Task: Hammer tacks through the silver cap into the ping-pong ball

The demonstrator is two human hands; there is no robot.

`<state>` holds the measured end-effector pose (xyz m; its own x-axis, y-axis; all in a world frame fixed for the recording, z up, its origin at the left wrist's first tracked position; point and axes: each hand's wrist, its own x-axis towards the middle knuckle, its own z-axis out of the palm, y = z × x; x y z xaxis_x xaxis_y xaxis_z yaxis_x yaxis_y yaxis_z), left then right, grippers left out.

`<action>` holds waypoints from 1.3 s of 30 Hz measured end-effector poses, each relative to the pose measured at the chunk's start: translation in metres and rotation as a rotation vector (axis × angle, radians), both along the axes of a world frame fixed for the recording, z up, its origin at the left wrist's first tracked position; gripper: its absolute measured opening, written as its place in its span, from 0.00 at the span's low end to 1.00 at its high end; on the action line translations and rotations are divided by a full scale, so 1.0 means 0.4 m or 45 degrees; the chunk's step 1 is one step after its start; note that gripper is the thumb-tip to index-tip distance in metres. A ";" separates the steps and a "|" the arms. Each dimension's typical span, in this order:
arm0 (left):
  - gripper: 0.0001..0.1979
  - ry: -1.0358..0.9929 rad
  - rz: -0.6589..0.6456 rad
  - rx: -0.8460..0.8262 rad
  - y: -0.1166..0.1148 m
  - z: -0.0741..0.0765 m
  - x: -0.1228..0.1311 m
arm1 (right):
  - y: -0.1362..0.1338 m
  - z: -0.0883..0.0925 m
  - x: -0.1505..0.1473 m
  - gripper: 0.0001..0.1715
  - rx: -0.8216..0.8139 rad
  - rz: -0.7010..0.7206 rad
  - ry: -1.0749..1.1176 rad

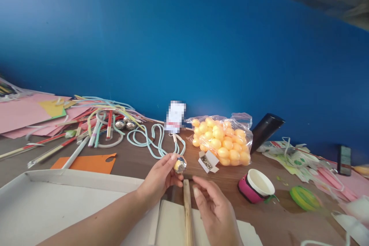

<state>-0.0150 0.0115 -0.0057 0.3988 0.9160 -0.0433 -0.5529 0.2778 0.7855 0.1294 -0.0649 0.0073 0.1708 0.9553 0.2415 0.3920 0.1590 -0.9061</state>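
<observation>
Between the thumb and fingers of my left hand (161,177) is a shiny silver ball (180,165), held above the brown table (213,180). My right hand (213,211) is beside the upper end of a wooden stick (187,211), its thumb and fingers apart with nothing visible between them. The stick points away from me over pale card sheets (170,223). Just beyond my hands is a small open box (208,161) of tiny metallic pieces.
A bag of orange balls (223,138) and a black cylinder (266,132) stand behind. A pink-and-white cup (256,186) and green tape roll (305,198) are right. A white tray (80,184), orange card (86,162), tubes and a blue cord (138,138) lie left.
</observation>
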 end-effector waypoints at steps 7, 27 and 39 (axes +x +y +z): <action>0.15 0.172 -0.272 0.162 -0.024 0.021 -0.005 | 0.004 0.031 -0.024 0.32 -0.241 0.217 0.704; 0.18 0.480 -0.112 0.170 -0.019 0.008 0.015 | 0.011 -0.002 -0.027 0.20 -0.314 0.053 0.835; 0.03 1.425 0.104 1.053 0.121 0.087 0.188 | 0.029 -0.027 0.019 0.16 -0.263 -0.167 1.258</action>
